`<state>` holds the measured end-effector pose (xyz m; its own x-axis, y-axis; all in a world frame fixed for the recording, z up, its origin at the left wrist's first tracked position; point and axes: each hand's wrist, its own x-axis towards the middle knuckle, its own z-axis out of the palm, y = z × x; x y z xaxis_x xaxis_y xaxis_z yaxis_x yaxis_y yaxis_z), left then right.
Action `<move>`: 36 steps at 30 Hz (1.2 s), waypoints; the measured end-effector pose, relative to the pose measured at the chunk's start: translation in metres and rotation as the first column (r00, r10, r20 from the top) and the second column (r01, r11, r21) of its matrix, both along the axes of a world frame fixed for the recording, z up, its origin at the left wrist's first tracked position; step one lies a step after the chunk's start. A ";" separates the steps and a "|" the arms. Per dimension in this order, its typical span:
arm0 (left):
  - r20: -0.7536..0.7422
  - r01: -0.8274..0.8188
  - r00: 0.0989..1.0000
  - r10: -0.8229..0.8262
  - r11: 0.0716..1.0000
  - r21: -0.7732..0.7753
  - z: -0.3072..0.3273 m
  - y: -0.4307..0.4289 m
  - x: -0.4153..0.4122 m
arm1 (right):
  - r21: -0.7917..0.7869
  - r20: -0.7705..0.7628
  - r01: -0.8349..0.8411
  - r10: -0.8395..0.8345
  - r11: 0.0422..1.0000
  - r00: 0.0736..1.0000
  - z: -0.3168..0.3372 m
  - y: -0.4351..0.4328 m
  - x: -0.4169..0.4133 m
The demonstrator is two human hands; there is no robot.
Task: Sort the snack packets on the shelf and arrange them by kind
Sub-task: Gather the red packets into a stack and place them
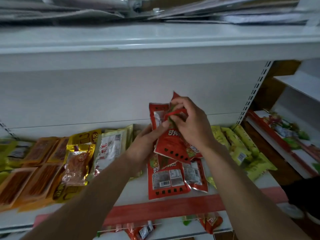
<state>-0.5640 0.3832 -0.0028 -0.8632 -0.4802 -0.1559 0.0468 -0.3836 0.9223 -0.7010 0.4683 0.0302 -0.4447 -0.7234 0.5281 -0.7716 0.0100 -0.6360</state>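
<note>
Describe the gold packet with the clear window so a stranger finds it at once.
On the white shelf, look left of the red packets. Between the flat orange packets and the white packet lies the gold packet, topmost of its pile. Only it shows a round red emblem over reddish strips.
</note>
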 end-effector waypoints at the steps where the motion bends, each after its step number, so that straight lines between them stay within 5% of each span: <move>1: -0.026 0.056 0.998 -0.056 0.998 0.020 -0.004 0.003 0.000 | 0.001 -0.003 -0.027 0.027 1.000 1.000 0.000 0.000 0.001; 4: -0.071 0.032 0.997 -0.030 0.999 0.015 -0.015 0.005 -0.001 | -0.040 -0.078 -0.077 0.074 0.996 0.994 -0.002 -0.002 0.001; 6: -0.051 -0.092 0.994 0.092 0.996 0.004 -0.023 0.003 0.000 | -0.091 -0.086 0.052 -0.060 0.994 0.994 -0.009 -0.003 0.000; 8: -0.070 -0.173 0.981 0.179 0.982 0.079 -0.031 0.001 0.002 | -0.079 0.043 0.260 -0.257 0.962 0.965 -0.018 0.002 -0.004; 10: -0.101 -0.217 0.967 0.233 0.964 0.154 -0.037 -0.003 0.005 | 0.035 0.348 0.309 -0.302 0.950 0.888 -0.029 0.013 -0.005; 13: -0.121 -0.222 0.963 0.241 0.963 0.153 -0.041 -0.003 0.006 | 0.080 0.821 0.068 -0.105 0.994 0.561 -0.043 0.022 0.000; 19: -0.128 -0.311 0.932 0.340 0.928 0.204 -0.038 0.003 0.003 | -0.156 0.983 0.082 0.147 0.984 0.111 -0.071 0.022 0.010; 21: -0.121 -0.275 0.946 0.302 0.940 0.200 -0.036 0.004 0.002 | -0.185 0.983 0.039 0.184 0.982 0.025 -0.072 0.022 0.013; 24: -0.122 -0.195 0.968 0.218 0.964 0.179 -0.035 0.004 0.005 | -0.121 0.991 0.133 0.112 0.984 0.075 -0.071 0.023 0.008; 27: -0.172 -0.385 0.907 0.385 0.922 0.037 -0.033 -0.007 0.012 | -0.152 0.985 0.224 0.127 0.963 0.120 -0.063 0.033 -0.010; 30: -0.270 -0.559 0.829 0.490 0.720 -0.410 -0.025 -0.019 0.023 | -0.271 0.961 0.154 0.277 0.950 -0.012 -0.058 0.048 -0.030; 31: -0.289 -0.541 0.835 0.469 0.598 -0.591 -0.024 -0.022 0.026 | -0.316 0.944 0.131 0.325 0.940 -0.054 -0.059 0.052 -0.035; 33: -0.312 -0.419 0.853 0.419 0.192 -0.887 -0.030 -0.027 0.028 | -0.343 0.935 0.031 0.345 0.939 -0.086 -0.055 0.051 -0.034; 34: -0.320 -0.364 0.875 0.362 0.058 -0.929 -0.034 -0.029 0.027 | -0.339 0.939 -0.053 0.335 0.939 -0.073 -0.052 0.047 -0.029; 36: -0.323 -0.319 0.918 0.231 -0.055 -0.946 -0.033 -0.028 0.021 | -0.258 0.965 -0.188 0.262 0.948 -0.001 -0.052 0.039 -0.019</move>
